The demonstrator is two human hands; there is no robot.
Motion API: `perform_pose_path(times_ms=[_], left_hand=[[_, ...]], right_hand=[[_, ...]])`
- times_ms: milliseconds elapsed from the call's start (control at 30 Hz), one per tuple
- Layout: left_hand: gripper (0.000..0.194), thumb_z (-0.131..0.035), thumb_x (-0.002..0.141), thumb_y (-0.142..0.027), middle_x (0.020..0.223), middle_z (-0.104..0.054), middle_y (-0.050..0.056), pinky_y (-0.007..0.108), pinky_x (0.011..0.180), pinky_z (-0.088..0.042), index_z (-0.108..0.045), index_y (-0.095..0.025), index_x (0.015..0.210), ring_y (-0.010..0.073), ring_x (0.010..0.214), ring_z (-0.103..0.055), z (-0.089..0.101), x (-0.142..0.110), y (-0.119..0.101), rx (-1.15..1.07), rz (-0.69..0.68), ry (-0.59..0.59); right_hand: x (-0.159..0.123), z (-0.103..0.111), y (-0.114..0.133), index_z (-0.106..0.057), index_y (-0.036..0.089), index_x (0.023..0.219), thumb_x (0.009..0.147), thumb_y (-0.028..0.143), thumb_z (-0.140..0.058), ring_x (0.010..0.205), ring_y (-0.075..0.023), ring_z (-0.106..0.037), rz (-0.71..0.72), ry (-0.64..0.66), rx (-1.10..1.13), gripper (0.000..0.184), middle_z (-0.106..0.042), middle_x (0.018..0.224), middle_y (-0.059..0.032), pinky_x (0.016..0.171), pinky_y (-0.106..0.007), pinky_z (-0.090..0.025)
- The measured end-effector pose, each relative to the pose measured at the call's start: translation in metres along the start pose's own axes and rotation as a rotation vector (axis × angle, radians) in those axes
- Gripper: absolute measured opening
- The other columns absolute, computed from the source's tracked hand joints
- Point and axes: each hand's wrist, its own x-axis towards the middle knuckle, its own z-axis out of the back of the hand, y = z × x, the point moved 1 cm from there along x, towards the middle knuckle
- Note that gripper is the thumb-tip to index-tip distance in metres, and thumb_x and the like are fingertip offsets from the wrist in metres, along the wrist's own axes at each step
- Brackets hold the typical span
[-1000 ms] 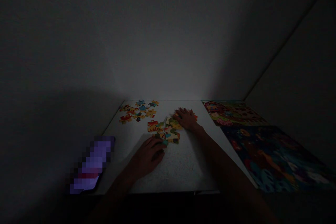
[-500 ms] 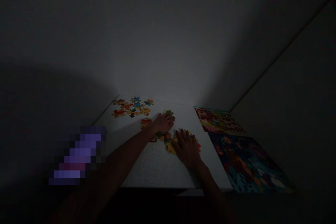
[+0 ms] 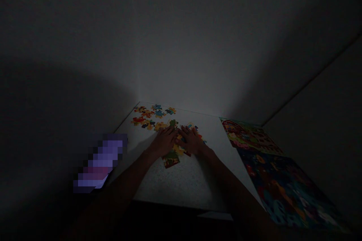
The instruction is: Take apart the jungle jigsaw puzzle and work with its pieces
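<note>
Jigsaw puzzle pieces (image 3: 171,160) lie joined or close together near the middle of a white tabletop, partly covered by both hands. My left hand (image 3: 164,141) rests over their left part, its fingers stretched out and open. Close beside it, my right hand (image 3: 191,142) lies open over the right part, fingers spread toward the back. The two hands nearly touch at the thumbs. Green, yellow and red bits of the picture show around the fingers; dim light and the hands hide how the pieces fit.
Several loose puzzle pieces (image 3: 147,113) are scattered at the table's back left. Two colourful pictures, a farm scene (image 3: 251,135) and a dark sea scene (image 3: 285,188), lie along the right edge. A pixelated lit screen (image 3: 103,163) stands at left. A wall rises behind the white table (image 3: 175,186).
My hands have come together over the pieces, the right one moving left and slightly back. The puzzle cluster looks shifted and turned. The camera view has swung a little left.
</note>
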Motion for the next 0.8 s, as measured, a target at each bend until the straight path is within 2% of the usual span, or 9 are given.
perform_pose_path(times_ms=[67,200,333,433,567,667,733,800], left_hand=[[0.047,-0.026,0.102,-0.030,0.153,-0.043,0.011,0.049,0.119,-0.026,-0.047,-0.020,0.143,0.0239,0.144,-0.035,0.002,-0.007,-0.005,0.021,0.019,-0.008],[0.053,-0.034,0.100,-0.039,0.156,-0.036,0.016,0.055,0.119,-0.021,-0.042,-0.015,0.147,0.0311,0.147,-0.028,-0.003,-0.026,-0.024,0.108,0.051,-0.042],[0.058,-0.035,0.099,-0.046,0.156,-0.037,0.015,0.048,0.122,-0.020,-0.041,-0.014,0.147,0.0284,0.148,-0.026,-0.011,-0.051,-0.052,0.102,-0.091,-0.056],[0.061,-0.034,0.099,-0.051,0.157,-0.036,0.013,0.046,0.121,-0.022,-0.039,-0.015,0.148,0.0270,0.148,-0.027,-0.015,-0.055,-0.066,0.081,-0.164,-0.025],[0.059,-0.033,0.099,-0.050,0.158,-0.033,0.012,0.053,0.120,-0.019,-0.040,-0.018,0.148,0.0284,0.148,-0.025,-0.019,-0.029,-0.075,0.083,-0.176,0.003],[0.056,-0.031,0.099,-0.047,0.158,-0.033,0.012,0.055,0.119,-0.020,-0.042,-0.020,0.148,0.0318,0.147,-0.028,-0.023,0.003,-0.081,0.096,-0.101,-0.001],[0.057,-0.029,0.100,-0.044,0.159,-0.033,0.012,0.057,0.119,-0.017,-0.039,-0.019,0.149,0.0345,0.147,-0.026,-0.027,0.026,-0.086,0.106,-0.049,0.011],[0.059,-0.026,0.100,-0.043,0.160,-0.030,0.013,0.060,0.118,-0.015,-0.035,-0.017,0.151,0.0370,0.148,-0.021,-0.031,0.049,-0.093,0.099,-0.019,0.077]], right_hand=[[0.018,0.002,-0.008,-0.028,0.022,0.155,0.099,0.062,-0.026,0.151,-0.0278,-0.017,-0.013,0.026,0.007,0.069,-0.022,0.163,-0.0102,0.121,-0.052,-0.008],[0.035,0.007,-0.033,-0.031,0.026,0.154,0.099,0.061,-0.031,0.150,-0.0314,-0.017,-0.153,-0.014,0.008,0.066,-0.022,0.163,-0.0107,0.119,-0.054,-0.009],[0.026,0.014,-0.061,-0.035,0.020,0.153,0.099,0.061,-0.030,0.148,-0.0360,-0.023,-0.312,-0.116,0.039,0.068,-0.028,0.160,-0.0186,0.115,-0.060,-0.015],[0.004,0.015,-0.076,-0.039,0.016,0.151,0.098,0.059,-0.033,0.146,-0.0349,-0.028,-0.395,-0.169,0.045,0.069,-0.031,0.158,-0.0201,0.115,-0.056,-0.020],[-0.036,0.008,-0.079,-0.042,0.017,0.149,0.099,0.056,-0.031,0.146,-0.0340,-0.028,-0.527,-0.248,0.045,0.065,-0.032,0.158,-0.0177,0.117,-0.052,-0.020],[-0.066,0.000,-0.069,-0.038,0.019,0.151,0.098,0.057,-0.034,0.148,-0.0355,-0.023,-0.623,-0.237,0.037,0.066,-0.028,0.160,-0.0163,0.118,-0.056,-0.015],[-0.083,-0.007,-0.058,-0.034,0.020,0.153,0.097,0.059,-0.036,0.149,-0.0365,-0.019,-0.647,-0.210,0.003,0.068,-0.024,0.162,-0.0154,0.117,-0.060,-0.013],[-0.096,-0.014,-0.044,-0.031,0.024,0.154,0.097,0.060,-0.036,0.149,-0.0370,-0.018,-0.610,-0.183,-0.027,0.068,-0.021,0.163,-0.0147,0.116,-0.062,-0.013]])
